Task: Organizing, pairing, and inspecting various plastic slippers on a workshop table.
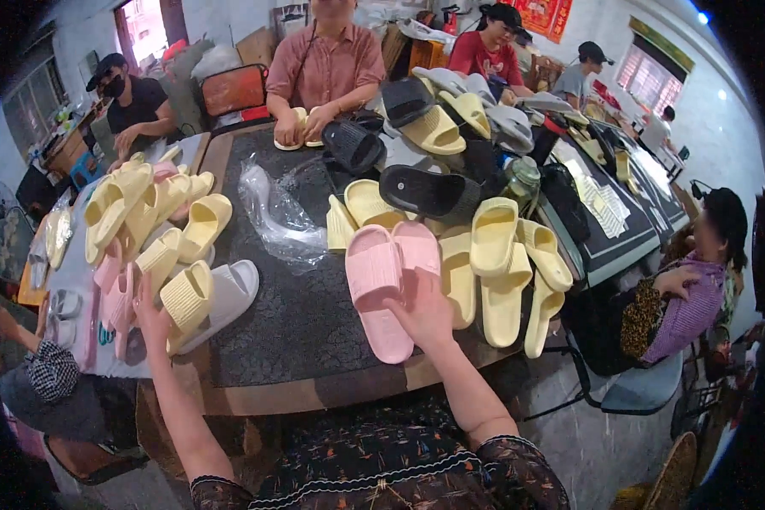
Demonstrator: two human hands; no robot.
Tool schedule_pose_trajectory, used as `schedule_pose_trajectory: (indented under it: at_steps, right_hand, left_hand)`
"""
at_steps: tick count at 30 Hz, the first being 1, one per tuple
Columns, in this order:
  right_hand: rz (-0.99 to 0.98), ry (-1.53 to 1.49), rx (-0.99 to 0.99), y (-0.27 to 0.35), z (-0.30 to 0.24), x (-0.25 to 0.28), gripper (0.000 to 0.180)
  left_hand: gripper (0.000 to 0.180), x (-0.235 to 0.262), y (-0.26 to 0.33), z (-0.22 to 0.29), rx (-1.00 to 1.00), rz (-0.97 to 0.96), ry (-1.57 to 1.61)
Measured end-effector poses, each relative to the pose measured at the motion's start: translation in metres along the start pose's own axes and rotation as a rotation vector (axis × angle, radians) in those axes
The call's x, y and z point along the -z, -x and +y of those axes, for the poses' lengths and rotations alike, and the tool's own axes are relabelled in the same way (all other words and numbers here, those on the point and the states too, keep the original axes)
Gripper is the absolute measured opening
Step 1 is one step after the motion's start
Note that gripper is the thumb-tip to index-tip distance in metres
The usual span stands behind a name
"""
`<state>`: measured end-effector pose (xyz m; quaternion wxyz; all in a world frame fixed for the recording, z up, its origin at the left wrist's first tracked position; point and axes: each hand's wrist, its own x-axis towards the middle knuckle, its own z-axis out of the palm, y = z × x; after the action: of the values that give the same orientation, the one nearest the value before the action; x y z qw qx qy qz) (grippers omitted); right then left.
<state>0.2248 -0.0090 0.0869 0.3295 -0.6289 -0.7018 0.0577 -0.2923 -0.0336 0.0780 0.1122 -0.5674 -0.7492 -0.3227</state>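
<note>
My right hand (427,313) rests on a pair of pink slide sandals (381,280) lying side by side on the dark table mat (289,314); its fingers lie over the right-hand sandal. My left hand (150,314) reaches into a pile of yellow, pink and white sandals at the table's left and touches a yellow sandal (187,297) beside a white one (229,293). More pale yellow sandals (501,272) lie just right of the pink pair.
A crumpled clear plastic bag (282,219) lies mid-table. Black and yellow sandals are heaped at the far side, where a person in a pink shirt (327,64) holds a sandal. Other people sit at the left, at the right and farther back. A glass jar (523,178) stands right.
</note>
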Motion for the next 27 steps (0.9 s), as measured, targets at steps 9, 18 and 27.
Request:
schedule_pose_trajectory:
  at_steps: [9, 18, 27]
  right_hand:
    - [-0.040, -0.434, 0.112, 0.003, 0.013, -0.050, 0.068]
    - [0.184, -0.724, 0.342, -0.002, -0.021, 0.052, 0.065]
    - [0.539, -0.016, 0.190, -0.106, 0.040, 0.145, 0.059]
  left_hand:
    - [0.036, -0.015, -0.002, -0.053, 0.069, -0.002, 0.355]
    - [0.033, 0.052, 0.031, 0.085, -0.045, 0.281, 0.373]
    - [0.030, 0.023, 0.090, 0.225, -0.046, -0.071, 0.616]
